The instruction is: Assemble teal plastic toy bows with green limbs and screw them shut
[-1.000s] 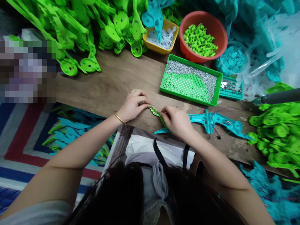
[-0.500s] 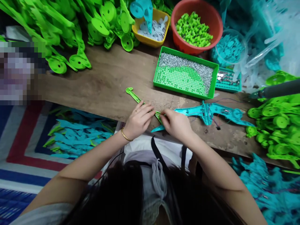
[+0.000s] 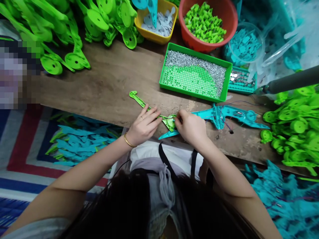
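A long light-green plastic piece (image 3: 168,123) with a hooked end lies slantwise near the bench's front edge. My left hand (image 3: 145,125) rests on its narrow middle, fingers stretched out and nearly flat. At its wide right end is my right hand (image 3: 190,127), fingers curled together in a pinch; whatever is between the fingertips is hidden. Partly beneath that hand lies a long turquoise plastic piece (image 3: 218,117) with thin wires, its pointed tip (image 3: 167,134) showing to the left of the hand.
Behind the hands stands a green tray (image 3: 194,96) of small metal screws. Further back are a yellow bowl (image 3: 159,39), a red bowl (image 3: 208,46) and a clear tub (image 3: 244,44) of turquoise bits. Green parts (image 3: 296,126) pile up right; a grey tool (image 3: 291,79) juts in there.
The view has shifted slightly. My right hand has moved off the green piece's wide end, so more of that end shows. My left hand stays on the narrow part.
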{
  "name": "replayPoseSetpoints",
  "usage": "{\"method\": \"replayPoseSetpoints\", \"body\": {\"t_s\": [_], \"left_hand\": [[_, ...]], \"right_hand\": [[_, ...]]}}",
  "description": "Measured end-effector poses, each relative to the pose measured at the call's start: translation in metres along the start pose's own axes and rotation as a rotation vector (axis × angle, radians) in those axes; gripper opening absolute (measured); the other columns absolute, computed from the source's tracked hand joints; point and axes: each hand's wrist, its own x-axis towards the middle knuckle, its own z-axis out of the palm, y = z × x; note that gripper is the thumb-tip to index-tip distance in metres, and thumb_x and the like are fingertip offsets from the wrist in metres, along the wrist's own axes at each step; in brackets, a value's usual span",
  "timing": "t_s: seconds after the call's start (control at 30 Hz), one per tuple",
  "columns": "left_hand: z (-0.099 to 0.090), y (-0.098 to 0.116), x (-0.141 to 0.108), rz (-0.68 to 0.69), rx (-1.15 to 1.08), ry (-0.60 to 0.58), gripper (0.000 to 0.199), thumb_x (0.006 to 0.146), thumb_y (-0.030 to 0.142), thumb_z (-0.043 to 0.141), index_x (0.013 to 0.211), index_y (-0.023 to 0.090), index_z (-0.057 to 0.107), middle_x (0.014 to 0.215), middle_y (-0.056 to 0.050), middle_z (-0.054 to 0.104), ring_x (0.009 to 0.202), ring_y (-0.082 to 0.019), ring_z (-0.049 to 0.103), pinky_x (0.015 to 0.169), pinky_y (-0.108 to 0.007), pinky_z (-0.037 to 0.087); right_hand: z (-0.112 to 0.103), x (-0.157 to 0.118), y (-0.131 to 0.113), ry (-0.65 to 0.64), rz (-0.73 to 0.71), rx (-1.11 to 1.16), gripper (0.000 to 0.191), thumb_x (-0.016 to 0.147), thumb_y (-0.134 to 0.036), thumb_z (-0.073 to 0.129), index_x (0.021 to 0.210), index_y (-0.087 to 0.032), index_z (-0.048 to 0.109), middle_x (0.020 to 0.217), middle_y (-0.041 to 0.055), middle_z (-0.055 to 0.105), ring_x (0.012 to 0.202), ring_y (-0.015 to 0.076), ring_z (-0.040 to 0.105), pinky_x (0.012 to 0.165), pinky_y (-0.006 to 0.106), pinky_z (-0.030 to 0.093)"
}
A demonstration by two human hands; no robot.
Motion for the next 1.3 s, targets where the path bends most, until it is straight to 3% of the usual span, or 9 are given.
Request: {"method": "replayPoseSetpoints", "body": {"t_s": [0.23, 0.37, 0.57, 0.83, 1.03, 1.3], "left_hand": [[0.002, 0.002, 0.002, 0.019, 0.029, 0.025, 0.023, 0.091, 0.013, 0.053, 0.109, 0.017, 0.067, 0.121, -0.012, 0.068, 0.129, -0.028, 0.055, 0.112, -0.061, 0.039], [0.0, 0.002, 0.004, 0.061, 0.06, 0.027, 0.022, 0.09, 0.012, 0.053, 0.107, 0.014, 0.067, 0.118, -0.015, 0.069, 0.125, -0.029, 0.057, 0.112, -0.059, 0.04], [-0.003, 0.001, 0.005, 0.03, 0.031, -0.029, 0.024, 0.09, 0.013, 0.052, 0.108, 0.018, 0.067, 0.12, -0.011, 0.068, 0.126, -0.027, 0.056, 0.113, -0.06, 0.039], [-0.004, 0.0, 0.014, 0.004, 0.028, -0.06, 0.022, 0.091, 0.014, 0.05, 0.102, 0.017, 0.069, 0.115, -0.011, 0.069, 0.121, -0.026, 0.058, 0.113, -0.06, 0.038], [-0.005, 0.012, 0.022, 0.027, 0.106, -0.063, 0.023, 0.091, 0.014, 0.048, 0.101, 0.014, 0.069, 0.107, -0.013, 0.068, 0.117, -0.028, 0.059, 0.112, -0.061, 0.037], [-0.002, 0.013, 0.02, 0.106, 0.202, -0.093, 0.025, 0.092, 0.016, 0.048, 0.109, 0.014, 0.068, 0.107, -0.014, 0.066, 0.115, -0.029, 0.058, 0.11, -0.063, 0.038]], "right_hand": [[-0.006, -0.009, 0.011, 0.016, 0.016, 0.052, 0.02, 0.094, -0.031, 0.045, 0.092, -0.023, 0.063, 0.096, 0.0041, 0.073, 0.08, 0.0202, 0.066, 0.056, 0.029, 0.022], [-0.002, -0.008, 0.014, 0.031, 0.062, 0.129, 0.022, 0.094, -0.035, 0.046, 0.091, -0.023, 0.064, 0.088, 0.0035, 0.073, 0.075, 0.0195, 0.065, 0.056, 0.028, 0.023], [0.009, 0.0, 0.015, 0.096, 0.053, 0.164, 0.022, 0.092, -0.042, 0.051, 0.096, -0.026, 0.065, 0.08, 0.0019, 0.072, 0.07, 0.0192, 0.063, 0.056, 0.027, 0.023], [0.001, 0.003, 0.007, 0.056, 0.023, 0.036, 0.019, 0.091, -0.031, 0.046, 0.096, -0.026, 0.063, 0.088, 0.0035, 0.074, 0.072, 0.0202, 0.064, 0.056, 0.028, 0.024], [0.0, 0.005, 0.002, 0.039, 0.035, -0.001, 0.019, 0.091, -0.029, 0.046, 0.098, -0.026, 0.063, 0.089, 0.0036, 0.075, 0.072, 0.0209, 0.066, 0.056, 0.029, 0.024], [-0.008, 0.008, 0.019, 0.017, 0.02, 0.195, 0.013, 0.088, -0.028, 0.052, 0.089, -0.023, 0.065, 0.084, 0.0031, 0.073, 0.074, 0.0187, 0.063, 0.058, 0.028, 0.028]]}}
